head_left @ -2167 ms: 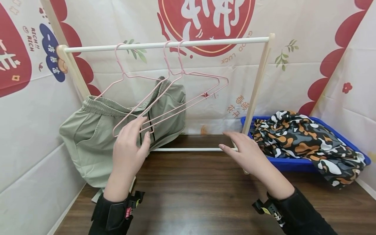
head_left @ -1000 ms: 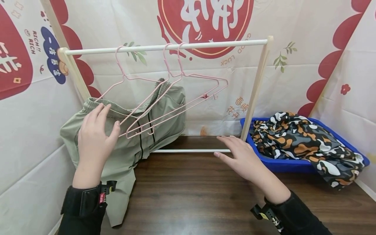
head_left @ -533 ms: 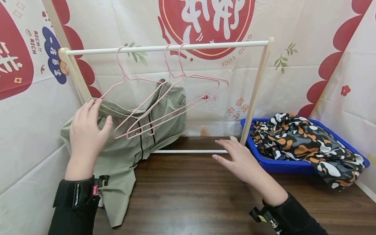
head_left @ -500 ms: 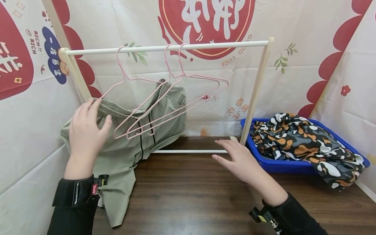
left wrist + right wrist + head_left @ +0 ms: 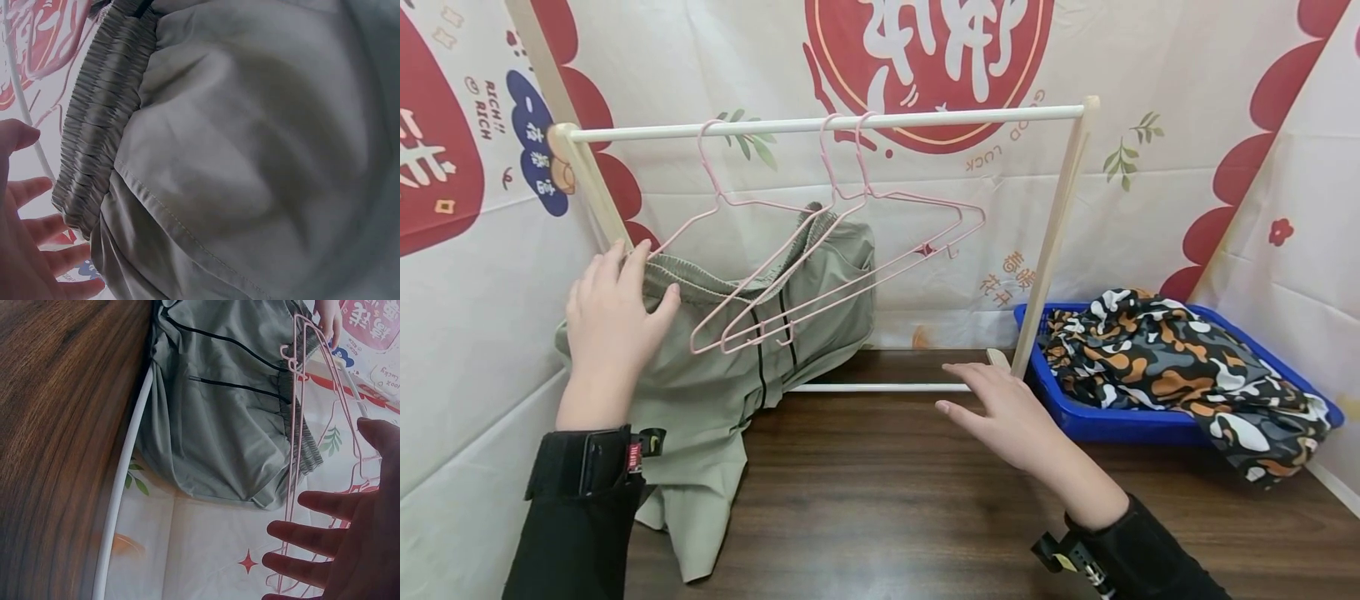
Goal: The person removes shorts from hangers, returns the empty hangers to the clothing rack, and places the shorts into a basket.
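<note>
Grey-green trousers with an elastic waistband and black drawstrings hang from a pink hanger at the rack's left. My left hand is at the left end of the waistband, fingers spread. In the left wrist view, the fingertips come up beside the waistband's end; whether they touch it, I cannot tell. Two bare pink hangers hang in front of the trousers' right part. My right hand hovers by the rack's right leg with straight fingers, holding nothing.
The rack has a white top rail, a low white bar and wooden side legs. At the right, a blue basket holds a camouflage garment that spills over its front edge. Underneath is a dark wooden table.
My left hand has moved left from the bare hangers' lower ends to the trousers' left waistband, then slightly further up and left. My right hand has drifted a little left and down.
</note>
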`<state>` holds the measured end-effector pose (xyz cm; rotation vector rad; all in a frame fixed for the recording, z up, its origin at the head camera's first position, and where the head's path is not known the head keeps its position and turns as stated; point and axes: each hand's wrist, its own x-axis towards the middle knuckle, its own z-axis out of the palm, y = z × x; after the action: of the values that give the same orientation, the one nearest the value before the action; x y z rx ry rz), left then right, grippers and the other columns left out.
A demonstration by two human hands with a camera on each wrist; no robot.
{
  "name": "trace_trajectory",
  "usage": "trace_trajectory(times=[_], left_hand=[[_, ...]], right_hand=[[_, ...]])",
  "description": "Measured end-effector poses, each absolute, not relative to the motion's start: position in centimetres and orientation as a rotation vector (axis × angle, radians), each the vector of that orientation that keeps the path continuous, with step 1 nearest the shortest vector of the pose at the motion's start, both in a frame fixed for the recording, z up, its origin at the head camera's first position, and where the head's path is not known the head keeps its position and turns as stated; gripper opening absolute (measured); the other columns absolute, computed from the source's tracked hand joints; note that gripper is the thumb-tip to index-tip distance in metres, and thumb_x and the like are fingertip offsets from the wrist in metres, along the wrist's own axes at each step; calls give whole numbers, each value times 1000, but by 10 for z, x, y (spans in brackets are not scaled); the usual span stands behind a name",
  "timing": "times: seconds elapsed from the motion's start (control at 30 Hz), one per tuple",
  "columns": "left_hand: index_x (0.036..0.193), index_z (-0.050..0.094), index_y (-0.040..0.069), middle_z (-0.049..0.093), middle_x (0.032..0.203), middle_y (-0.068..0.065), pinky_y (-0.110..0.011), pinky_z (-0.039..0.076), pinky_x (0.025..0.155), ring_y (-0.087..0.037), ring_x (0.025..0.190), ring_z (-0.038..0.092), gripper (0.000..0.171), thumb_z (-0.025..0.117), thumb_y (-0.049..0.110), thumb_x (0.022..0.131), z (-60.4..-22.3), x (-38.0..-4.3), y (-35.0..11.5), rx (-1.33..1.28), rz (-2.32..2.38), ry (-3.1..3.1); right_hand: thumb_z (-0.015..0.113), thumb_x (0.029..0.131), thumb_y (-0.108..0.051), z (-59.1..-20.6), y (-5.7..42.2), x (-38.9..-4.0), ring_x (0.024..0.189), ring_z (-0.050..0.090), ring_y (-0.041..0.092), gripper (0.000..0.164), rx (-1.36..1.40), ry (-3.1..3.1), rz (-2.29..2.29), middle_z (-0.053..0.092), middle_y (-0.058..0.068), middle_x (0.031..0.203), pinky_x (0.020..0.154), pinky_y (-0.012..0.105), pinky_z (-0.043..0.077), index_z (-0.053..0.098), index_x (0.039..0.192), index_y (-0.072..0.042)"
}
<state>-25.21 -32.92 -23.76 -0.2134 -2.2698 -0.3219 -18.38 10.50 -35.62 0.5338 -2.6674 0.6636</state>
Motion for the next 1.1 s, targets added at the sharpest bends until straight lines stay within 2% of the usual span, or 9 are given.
trace_trajectory(times=[0.13,0.3,0.4,0.57,0.7,0.8,0.93,1.1], left_hand=[[146,41,6,38,147,-24,-66,29,98,-49,129,38,64,60,34,93,-235,-256,-334,-194,-282,-2307],[156,22,12,40,145,-26,-67,35,89,-52,122,43,77,60,40,95,-232,-259,-339,-118,-290,-2388],[157,15,13,45,138,-29,-67,38,79,-54,114,48,78,56,41,97,-230,-259,-340,-51,-319,-2436],[150,30,6,54,121,-35,-63,40,69,-54,103,54,65,54,38,99,-231,-257,-343,-14,-334,-2454],[137,42,1,58,110,-36,-61,40,65,-54,96,57,51,52,36,101,-232,-255,-345,-30,-322,-2450],[131,45,0,58,103,-38,-61,39,63,-55,91,57,45,50,34,102,-232,-254,-345,-31,-323,-2448],[132,46,-3,57,105,-40,-62,40,66,-57,94,56,45,47,32,103,-232,-252,-345,-22,-345,-2464],[121,48,-6,55,102,-43,-63,38,65,-60,92,54,45,44,36,104,-235,-250,-348,-17,-359,-2482]], right_hand=[[52,96,-55,-357,105,-184,132,43,32,60,540,-2668,668,53,8,139,104,61,29,53,139,-14],[51,96,-57,-357,104,-183,132,43,32,61,553,-2666,678,53,8,139,104,60,29,53,139,-14],[49,95,-59,-358,103,-184,132,43,31,62,560,-2669,684,54,7,138,103,61,30,54,139,-15],[48,95,-61,-358,102,-184,131,44,30,63,559,-2675,694,54,6,138,103,61,30,54,139,-17],[48,94,-62,-358,102,-183,131,44,30,63,558,-2678,696,54,5,138,103,61,30,54,138,-17],[48,95,-62,-358,102,-184,131,44,30,63,561,-2679,698,54,5,138,103,61,30,54,138,-17],[48,95,-61,-358,102,-184,131,44,30,62,567,-2678,695,54,5,138,103,60,30,55,138,-17],[48,95,-61,-359,103,-183,131,44,30,62,567,-2677,691,54,5,138,103,60,30,55,137,-17]])
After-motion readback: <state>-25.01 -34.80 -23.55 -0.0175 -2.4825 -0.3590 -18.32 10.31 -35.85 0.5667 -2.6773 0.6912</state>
